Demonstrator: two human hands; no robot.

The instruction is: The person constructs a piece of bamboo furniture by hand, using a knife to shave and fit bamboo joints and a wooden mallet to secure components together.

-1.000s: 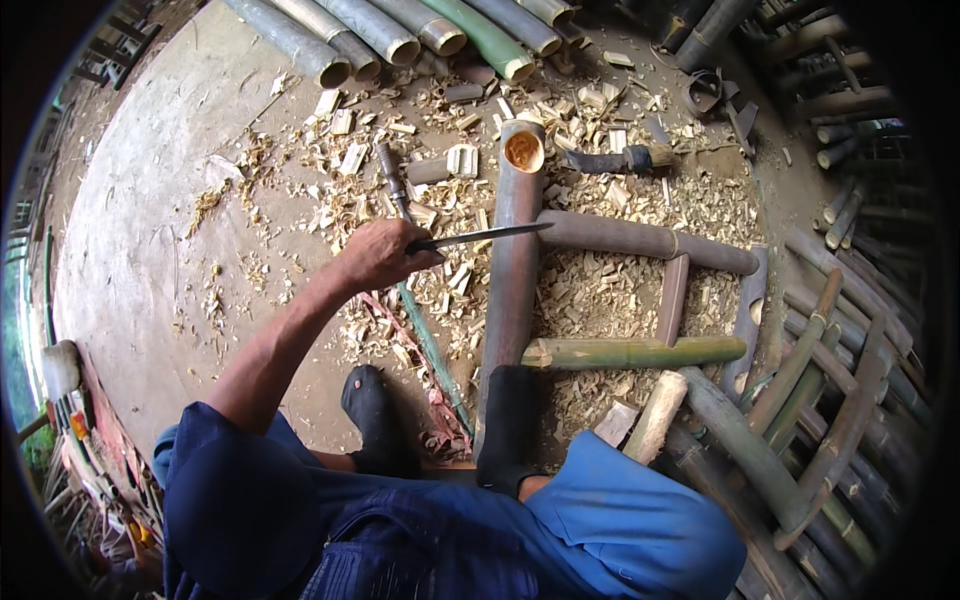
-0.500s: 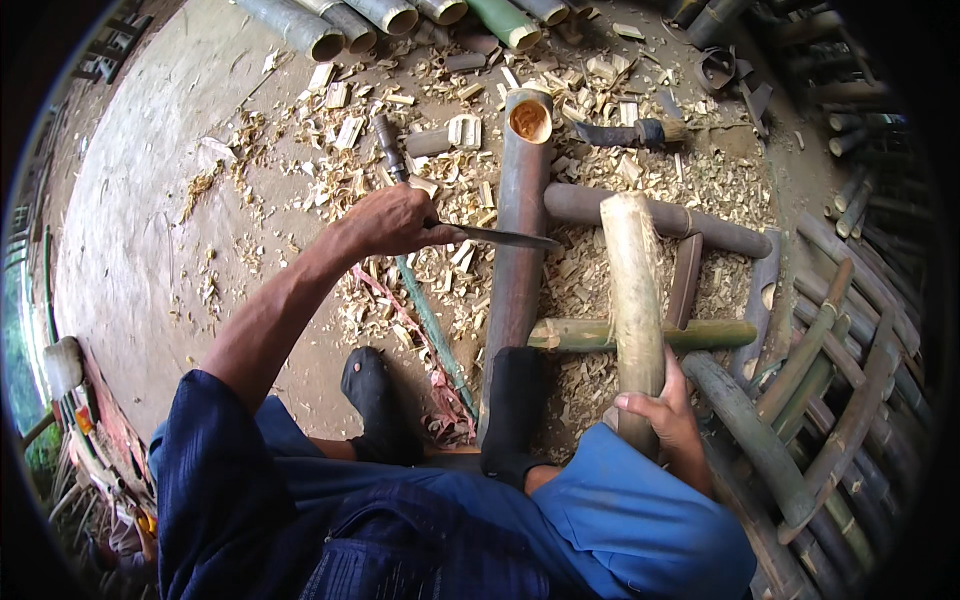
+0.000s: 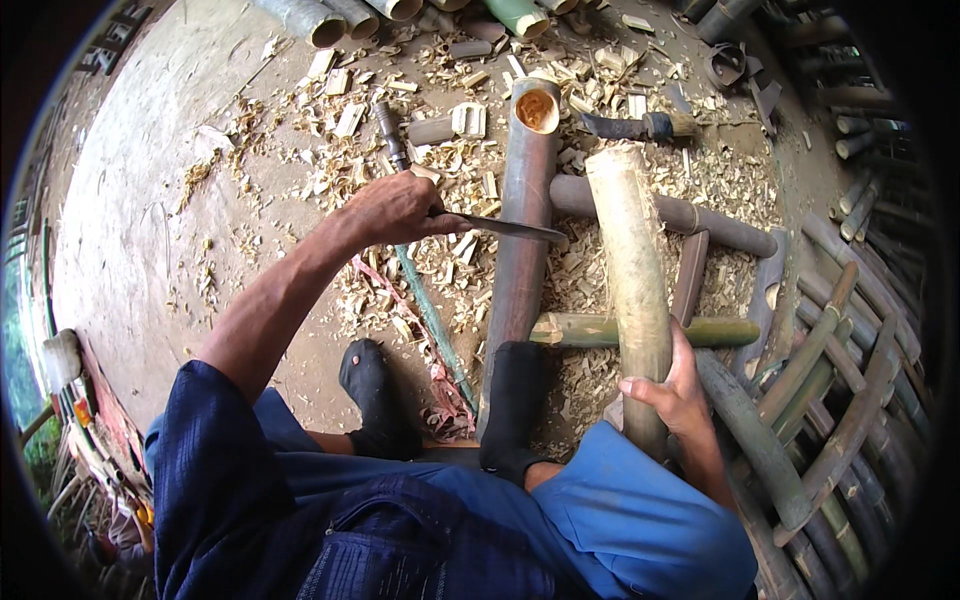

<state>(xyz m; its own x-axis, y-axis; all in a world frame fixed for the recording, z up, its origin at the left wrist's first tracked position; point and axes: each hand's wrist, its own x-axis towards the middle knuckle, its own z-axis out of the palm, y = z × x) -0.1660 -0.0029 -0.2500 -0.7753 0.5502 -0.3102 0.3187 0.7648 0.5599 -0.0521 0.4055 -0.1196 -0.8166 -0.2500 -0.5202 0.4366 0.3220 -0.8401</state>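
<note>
My left hand point(image 3: 400, 208) is closed around the handle of a knife point(image 3: 520, 230), whose narrow blade points right across the upright bamboo pole. My fist hides the handle. On the right, my right hand point(image 3: 675, 398) grips the lower end of a thick, slightly curved bamboo length point(image 3: 632, 265). The upper part of this piece is pale and shaved, with rough fibres along one edge, while its lower part is browner. It slants up and away from my right thigh, apart from the blade. Beneath them lies a bamboo frame point(image 3: 526, 185) with a round hole near its far end.
Shavings point(image 3: 465, 190) cover the ground. A dark turned tool handle point(image 3: 391, 135) lies beyond my left hand. Further right is a dark-bladed tool point(image 3: 640, 126). Cut bamboo poles point(image 3: 325, 28) line the far side; bamboo pieces point(image 3: 755, 440) are heaped at right.
My right hand has lifted the bamboo length upward and slightly left at its top. My left hand and the knife have shifted slightly right. The view has moved a little.
</note>
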